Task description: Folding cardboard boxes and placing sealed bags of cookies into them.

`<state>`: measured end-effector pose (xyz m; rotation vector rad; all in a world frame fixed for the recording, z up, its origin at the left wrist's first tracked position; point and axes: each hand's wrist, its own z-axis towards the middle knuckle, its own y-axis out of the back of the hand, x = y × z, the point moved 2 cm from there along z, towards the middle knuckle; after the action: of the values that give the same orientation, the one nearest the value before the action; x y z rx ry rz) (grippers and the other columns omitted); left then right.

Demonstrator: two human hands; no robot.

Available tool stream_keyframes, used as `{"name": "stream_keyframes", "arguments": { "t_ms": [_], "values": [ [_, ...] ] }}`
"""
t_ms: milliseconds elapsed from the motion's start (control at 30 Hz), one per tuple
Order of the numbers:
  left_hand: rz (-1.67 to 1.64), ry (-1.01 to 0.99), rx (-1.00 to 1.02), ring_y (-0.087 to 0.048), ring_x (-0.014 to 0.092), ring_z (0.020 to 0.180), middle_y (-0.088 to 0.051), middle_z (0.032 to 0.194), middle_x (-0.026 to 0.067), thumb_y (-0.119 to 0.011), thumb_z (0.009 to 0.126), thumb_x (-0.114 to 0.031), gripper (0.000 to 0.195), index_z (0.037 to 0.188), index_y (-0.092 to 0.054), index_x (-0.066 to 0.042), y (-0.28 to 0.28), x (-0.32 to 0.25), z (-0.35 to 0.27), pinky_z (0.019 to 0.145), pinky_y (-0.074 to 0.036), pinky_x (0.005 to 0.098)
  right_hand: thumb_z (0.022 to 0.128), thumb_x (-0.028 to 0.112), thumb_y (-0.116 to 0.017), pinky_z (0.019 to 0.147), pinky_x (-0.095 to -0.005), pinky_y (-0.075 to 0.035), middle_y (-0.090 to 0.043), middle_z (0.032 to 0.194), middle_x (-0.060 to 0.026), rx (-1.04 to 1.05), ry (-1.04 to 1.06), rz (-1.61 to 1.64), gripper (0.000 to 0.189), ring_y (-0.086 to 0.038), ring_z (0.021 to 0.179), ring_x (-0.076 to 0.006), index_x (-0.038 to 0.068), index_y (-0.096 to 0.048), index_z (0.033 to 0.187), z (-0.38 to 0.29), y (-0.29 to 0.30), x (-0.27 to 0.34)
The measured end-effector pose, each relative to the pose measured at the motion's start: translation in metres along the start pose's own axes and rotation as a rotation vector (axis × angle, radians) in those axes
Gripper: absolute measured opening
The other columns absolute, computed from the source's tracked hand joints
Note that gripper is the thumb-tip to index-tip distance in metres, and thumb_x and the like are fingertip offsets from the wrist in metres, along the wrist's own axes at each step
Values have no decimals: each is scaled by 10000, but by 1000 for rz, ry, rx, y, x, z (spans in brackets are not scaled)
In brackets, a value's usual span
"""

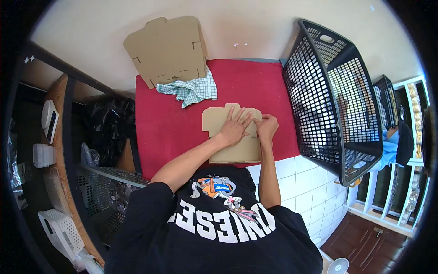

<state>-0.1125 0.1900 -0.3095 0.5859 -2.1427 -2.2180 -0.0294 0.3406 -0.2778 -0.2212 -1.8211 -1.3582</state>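
Note:
A brown cardboard mailer box (236, 150), folded into shape with its tabbed lid panel extending away from me, lies on a red cloth-covered surface (164, 130). My left hand (236, 129) rests palm down across it, fingers spread over the panel. At the panel's right edge, my right hand (267, 127) pinches a side flap between thumb and fingers; the hand hides part of that flap. Farther back, a second flat cardboard piece with slots and tabs (167, 51) leans against the wall. A green-and-white checked cloth (195, 89) lies crumpled at its foot.
To the right stands a large black perforated plastic basket (337, 102). On the left, a wooden shelf (63, 150) carries a white digital scale (50, 120), clear plastic containers (43, 156) and a white perforated basket (61, 233). Black plastic bags (106, 123) sit beside the red surface.

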Motion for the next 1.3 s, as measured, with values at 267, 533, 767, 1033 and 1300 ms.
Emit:
{"name": "stream_keyframes", "arguments": {
  "t_ms": [267,533,767,1033,1300],
  "values": [
    [-49,-38,-31,-91,362,1668,-222,1790,99,-569,1061,-470,831,1706,-249,-56,-1,5,-4,1316,-12,655,712,134,-930,768,-427,-611,-793,843,-200,93,-66,-11,337,-789,798,-328,-31,-799,975,19,3,-14],
    [-93,-96,-94,-69,372,1669,-206,1797,77,-548,1078,-395,769,1716,-244,-92,6,4,-13,1316,-6,665,807,-19,-851,555,-282,-523,-749,786,-84,485,-191,494,136,-685,643,-130,-63,-778,914,40,-1,-37],
    [17,-67,-29,-53,393,1667,-226,1795,20,-497,1091,-391,718,1706,-287,-86,-1,-2,-5,1266,42,749,813,-16,-855,537,-279,-555,-747,791,-89,507,-224,407,147,-691,618,-150,-50,-763,924,52,-10,-46],
    [87,-27,11,-104,377,1665,-291,1773,21,-487,1091,-419,722,1708,-289,-99,-2,-4,-5,1245,-12,785,751,111,-879,644,-351,-592,-787,800,-133,182,-15,82,237,-741,680,-201,-37,-814,924,34,-14,-37],
    [111,-3,105,-116,366,1661,-232,1791,-8,-443,1105,-438,683,1698,-329,-119,4,-10,1,1147,-36,910,729,225,-893,697,-387,-603,-766,742,-184,138,41,-153,291,-773,705,-280,-8,-819,887,31,-2,-16]
  ]
}}
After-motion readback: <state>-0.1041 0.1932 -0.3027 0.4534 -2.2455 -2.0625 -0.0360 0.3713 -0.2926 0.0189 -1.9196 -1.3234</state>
